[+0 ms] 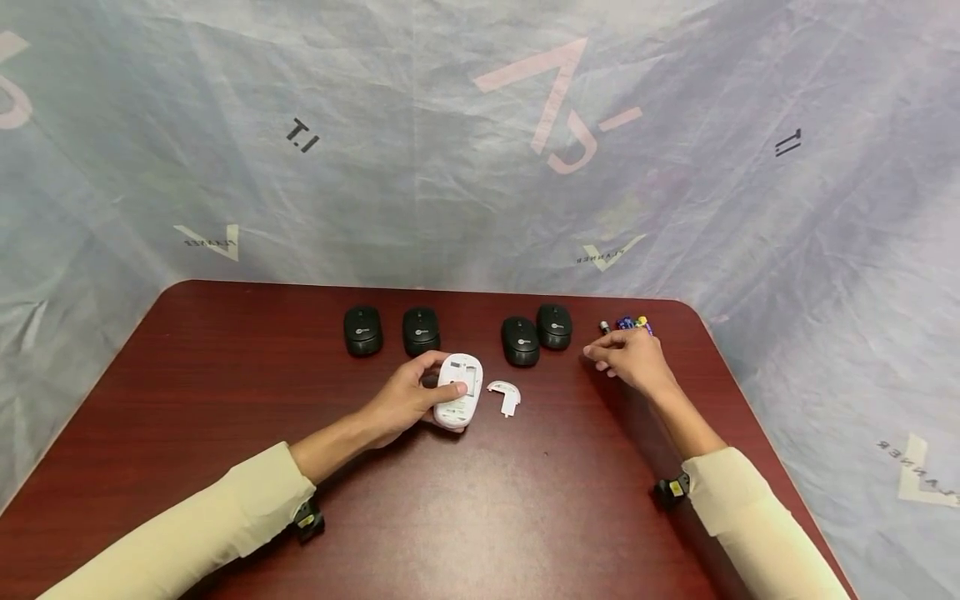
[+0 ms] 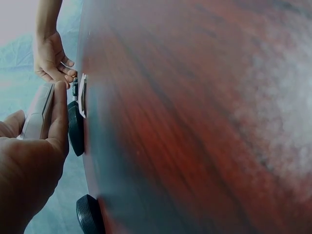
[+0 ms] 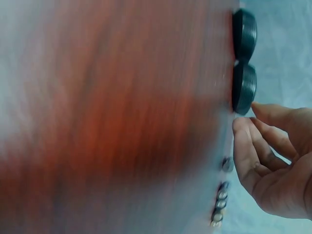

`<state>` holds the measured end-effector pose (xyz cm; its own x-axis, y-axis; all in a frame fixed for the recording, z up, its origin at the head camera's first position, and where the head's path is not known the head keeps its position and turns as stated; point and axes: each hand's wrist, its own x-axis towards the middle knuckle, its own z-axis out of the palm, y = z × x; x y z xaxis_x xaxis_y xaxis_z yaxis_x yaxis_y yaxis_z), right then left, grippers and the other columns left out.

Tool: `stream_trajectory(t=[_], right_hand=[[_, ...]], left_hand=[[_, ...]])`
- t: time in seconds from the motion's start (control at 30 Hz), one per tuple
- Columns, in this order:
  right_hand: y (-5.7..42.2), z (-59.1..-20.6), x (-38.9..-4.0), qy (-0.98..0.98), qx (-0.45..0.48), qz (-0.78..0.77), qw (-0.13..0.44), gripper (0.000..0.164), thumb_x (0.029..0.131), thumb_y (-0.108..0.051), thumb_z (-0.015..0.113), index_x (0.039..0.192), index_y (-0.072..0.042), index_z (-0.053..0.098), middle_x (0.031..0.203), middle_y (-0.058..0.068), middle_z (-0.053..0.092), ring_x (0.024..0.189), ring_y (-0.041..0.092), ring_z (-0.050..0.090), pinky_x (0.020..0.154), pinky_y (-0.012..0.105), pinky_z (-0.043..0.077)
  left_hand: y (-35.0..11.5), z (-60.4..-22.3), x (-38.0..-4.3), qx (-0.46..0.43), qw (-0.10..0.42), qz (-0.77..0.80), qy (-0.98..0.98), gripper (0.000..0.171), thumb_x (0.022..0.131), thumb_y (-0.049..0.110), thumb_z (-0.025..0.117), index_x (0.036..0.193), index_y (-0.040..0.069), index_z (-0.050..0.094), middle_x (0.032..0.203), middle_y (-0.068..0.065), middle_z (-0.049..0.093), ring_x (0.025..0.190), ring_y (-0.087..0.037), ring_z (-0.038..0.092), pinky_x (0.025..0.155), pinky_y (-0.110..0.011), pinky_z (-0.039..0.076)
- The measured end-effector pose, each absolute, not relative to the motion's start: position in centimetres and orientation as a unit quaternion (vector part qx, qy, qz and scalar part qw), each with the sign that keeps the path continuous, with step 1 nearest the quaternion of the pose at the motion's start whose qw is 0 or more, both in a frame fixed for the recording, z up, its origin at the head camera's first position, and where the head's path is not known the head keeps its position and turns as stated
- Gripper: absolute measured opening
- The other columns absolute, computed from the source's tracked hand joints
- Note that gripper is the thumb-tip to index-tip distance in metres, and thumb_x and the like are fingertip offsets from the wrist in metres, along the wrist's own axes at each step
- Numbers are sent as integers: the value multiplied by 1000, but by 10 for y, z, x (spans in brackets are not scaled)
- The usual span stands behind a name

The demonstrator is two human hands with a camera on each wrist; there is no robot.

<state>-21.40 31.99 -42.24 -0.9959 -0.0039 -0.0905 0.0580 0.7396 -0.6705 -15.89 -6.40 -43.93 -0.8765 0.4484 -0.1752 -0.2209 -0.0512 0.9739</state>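
Note:
My left hand [image 1: 408, 400] grips an upturned white computer mouse [image 1: 459, 390], thumb across its underside and fingers behind. A rectangular recess shows in that underside. Beside the mouse, on the table, lies its white battery cover [image 1: 506, 397]. My right hand [image 1: 630, 358] hovers at the right with loosely bent fingers; nothing held shows between them in the right wrist view. Close to it lie a dark battery [image 1: 604, 327] and a cluster of small blue and yellow batteries [image 1: 634, 324], partly covered by the hand in the head view.
Several black mice line the back of the dark red table [image 1: 480, 517]: one pair [image 1: 422, 331] left of centre, another pair [image 1: 521, 341] right of it. A grey printed cloth [image 1: 420, 167] hangs behind the table and along its sides.

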Motion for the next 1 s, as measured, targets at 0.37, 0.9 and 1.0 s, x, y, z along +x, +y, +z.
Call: stream_trajectory(t=[0.37, 0.9, 1.0], right_hand=[[346, -419, -236, 903, 82, -420, 21, 28, 96, -26, 76, 113, -4, 78, 100, 19, 80, 79, 18, 78, 70, 30, 69], [362, -421, -256, 933, 120, -339, 27, 30, 91, -41, 80, 103, -14, 82, 71, 1, 72, 69, 20, 63, 56, 30, 55], [362, -424, -255, 938, 123, -325, 24, 36, 86, -47, 83, 99, -13, 82, 78, 4, 73, 92, 30, 58, 66, 34, 52]], left_hand=[[-63, -439, -159, 95, 234, 719, 647, 52, 98, 8, 72, 144, 6, 48, 121, -17, 62, 92, -21, 74, 78, -48, 69], [-61, -436, -156, 99, 233, 713, 654, 52, 98, 8, 72, 144, 6, 49, 119, -16, 60, 92, -20, 73, 78, -47, 69], [-61, -434, -156, 99, 233, 713, 654, 52, 98, 8, 72, 144, 5, 48, 121, -17, 60, 92, -20, 73, 78, -47, 69]])
